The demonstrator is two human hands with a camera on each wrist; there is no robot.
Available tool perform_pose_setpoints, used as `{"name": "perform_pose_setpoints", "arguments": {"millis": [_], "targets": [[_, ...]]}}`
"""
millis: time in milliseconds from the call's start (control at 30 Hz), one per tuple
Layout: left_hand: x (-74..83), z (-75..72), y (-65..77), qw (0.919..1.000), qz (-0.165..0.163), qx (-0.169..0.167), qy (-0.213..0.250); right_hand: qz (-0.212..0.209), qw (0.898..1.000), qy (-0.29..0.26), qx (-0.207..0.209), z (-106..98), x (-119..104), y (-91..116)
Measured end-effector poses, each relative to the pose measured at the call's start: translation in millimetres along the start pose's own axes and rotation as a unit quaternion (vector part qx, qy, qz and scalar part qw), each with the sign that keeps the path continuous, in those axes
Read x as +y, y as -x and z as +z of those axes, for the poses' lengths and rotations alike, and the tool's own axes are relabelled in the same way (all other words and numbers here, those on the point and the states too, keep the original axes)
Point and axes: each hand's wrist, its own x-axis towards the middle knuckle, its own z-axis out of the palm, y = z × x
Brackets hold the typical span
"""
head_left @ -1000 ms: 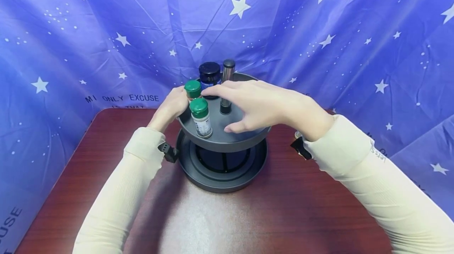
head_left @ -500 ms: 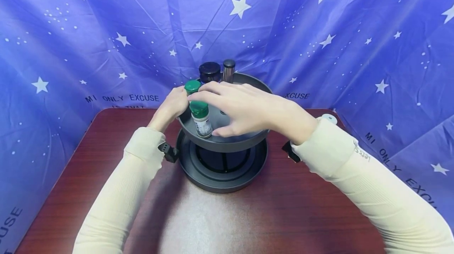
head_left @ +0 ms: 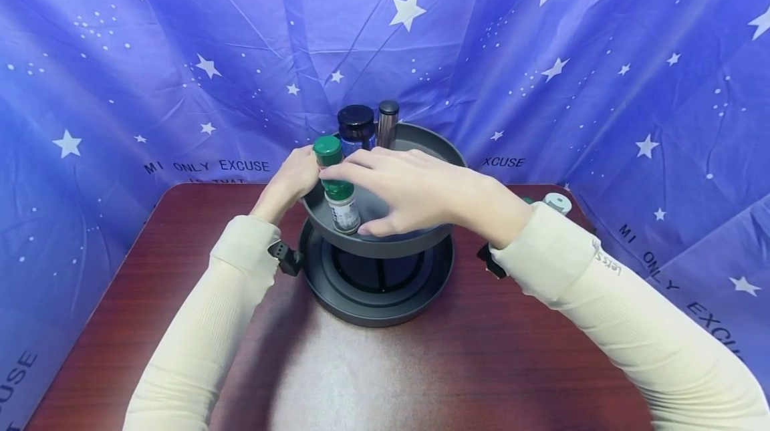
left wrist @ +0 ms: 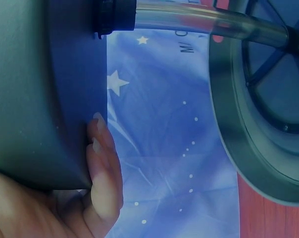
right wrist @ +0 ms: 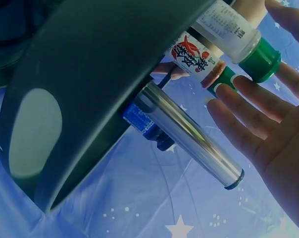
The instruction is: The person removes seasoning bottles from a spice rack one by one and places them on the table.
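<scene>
A reddish-brown wood-grain table (head_left: 493, 364) carries a grey two-tier stand, its lower tray (head_left: 385, 316) resting on the wood. A blue curtain (head_left: 240, 23) printed with white stars and black lettering hangs behind and to both sides. Toward 3 o'clock from the stand, a white-topped container (head_left: 557, 202) shows partly behind the right sleeve (head_left: 553, 250).

On the upper tray (head_left: 385, 247), a front green-capped shaker (head_left: 344, 215) stands upright near 8 o'clock, a rear green-capped shaker (head_left: 327, 146) toward 10, and a dark-lidded blue jar (head_left: 356, 125) toward 11; just right of the jar rises a metal post (head_left: 388, 125).

The left hand (head_left: 295, 178) grips the upper tray's rim between 9 and 10 o'clock, its fingers curled under the edge. The right hand (head_left: 415, 188) has thumb and fingers spread wide; the front shaker lies toward 8 o'clock from its palm, between thumb and fingers. Whether they touch it, I cannot tell.
</scene>
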Motion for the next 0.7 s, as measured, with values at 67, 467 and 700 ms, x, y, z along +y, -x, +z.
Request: {"name": "perform_pose_setpoints", "arguments": {"millis": [67,467,700], "targets": [[0.0,0.0,0.2,1.0,-0.001,0.0,-0.001,0.002,1.0,0.001,-0.001,2,-1,0],[-0.1,0.1,-0.4,0.9999,0.015,0.002,-0.009,0.01,1.0,-0.007,0.008,5,-5,-11],[-0.7,-0.8,-0.3,0.9986,0.039,-0.002,-0.035,0.019,1.0,0.007,0.002,2,-7,-22]]}}
